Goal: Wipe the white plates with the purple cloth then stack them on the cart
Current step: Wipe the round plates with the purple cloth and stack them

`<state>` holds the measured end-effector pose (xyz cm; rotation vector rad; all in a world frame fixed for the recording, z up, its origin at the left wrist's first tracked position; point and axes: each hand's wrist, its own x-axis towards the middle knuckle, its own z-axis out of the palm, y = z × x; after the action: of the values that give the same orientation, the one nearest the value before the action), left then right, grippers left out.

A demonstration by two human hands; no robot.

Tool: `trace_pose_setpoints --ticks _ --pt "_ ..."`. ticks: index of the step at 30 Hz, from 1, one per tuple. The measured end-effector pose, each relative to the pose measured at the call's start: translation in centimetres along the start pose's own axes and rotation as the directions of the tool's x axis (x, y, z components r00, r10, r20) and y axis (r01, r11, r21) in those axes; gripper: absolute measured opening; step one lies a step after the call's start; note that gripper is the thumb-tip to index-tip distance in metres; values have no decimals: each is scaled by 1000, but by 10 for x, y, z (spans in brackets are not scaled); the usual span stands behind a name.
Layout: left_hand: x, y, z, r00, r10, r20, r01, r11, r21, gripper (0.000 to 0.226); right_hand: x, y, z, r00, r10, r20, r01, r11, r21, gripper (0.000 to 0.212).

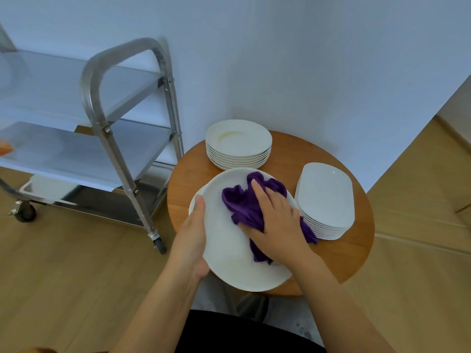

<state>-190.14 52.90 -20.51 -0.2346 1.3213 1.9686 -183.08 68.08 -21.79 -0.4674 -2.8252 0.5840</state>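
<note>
A large white plate (229, 250) is tilted over the near edge of the round wooden table (356, 256). My left hand (192, 240) grips its left rim, thumb over the edge. My right hand (275, 220) lies flat on the purple cloth (242, 202), pressing it onto the plate's face. A stack of round white plates (238, 143) stands at the table's back. To the right is a stack of oblong white plates (326, 200). The steel cart (122, 123) is at the left.
The cart has three shelves, a curved handle (102, 64) and castor wheels (159, 244). An orange thing (5, 146) lies on its middle shelf at the frame's left edge. A white wall stands behind; wooden floor (76, 276) lies around the table.
</note>
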Motion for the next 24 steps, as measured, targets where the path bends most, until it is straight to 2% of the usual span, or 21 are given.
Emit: trace_pose_setpoints --ticks 4,7,10,12,14,18,21,24 --pt "8 1 -10 998 -35 -48 36 999 28 47 9 13 7 999 47 -11 -48 990 -130 63" --pt "12 -3 -11 996 -39 -77 42 998 39 54 7 14 16 995 34 -90 -53 977 -208 61" --pt "21 -7 -16 985 -8 -171 29 992 122 73 5 20 15 950 164 -266 -192 978 -82 57" --pt "31 -7 -21 966 4 -258 20 996 91 68 5 28 9 899 286 -331 -290 956 39 59" --pt "40 -4 -25 950 -53 -306 44 998 -37 57 6 34 4 874 328 -359 -298 944 138 60" --pt "55 2 -21 946 -47 -321 49 999 -2 51 10 32 6 875 320 -362 -251 941 225 61" --pt "64 0 -17 937 34 -348 9 993 121 43 13 32 12 878 351 -326 -272 925 263 62" --pt "67 -4 -18 899 264 -348 -86 888 453 35 12 33 20 881 369 -297 -289 915 280 62"
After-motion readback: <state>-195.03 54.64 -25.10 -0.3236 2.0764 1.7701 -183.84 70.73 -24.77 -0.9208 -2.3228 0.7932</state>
